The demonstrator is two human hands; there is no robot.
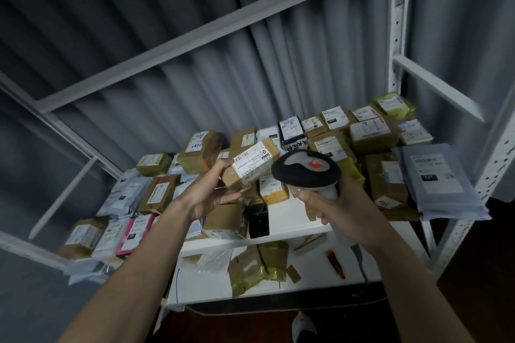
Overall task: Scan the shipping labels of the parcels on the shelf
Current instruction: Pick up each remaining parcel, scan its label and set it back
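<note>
My left hand [207, 192] grips a small brown cardboard parcel [252, 167] above the white shelf [292, 220], its white shipping label tilted up and facing me. My right hand [328, 203] holds a handheld barcode scanner [306, 172] by its pale handle, the black head just right of the parcel and close to it. A faint reddish spot shows on the parcel's lower left side. Many other labelled parcels cover the shelf behind both hands.
Brown boxes and grey mailer bags [437, 178] crowd the shelf from left to right. A pink packet [136, 234] lies at the front left. White rack uprights [397, 22] and crossbars frame the space. The lower shelf holds flattened packaging and an orange cutter [335, 263].
</note>
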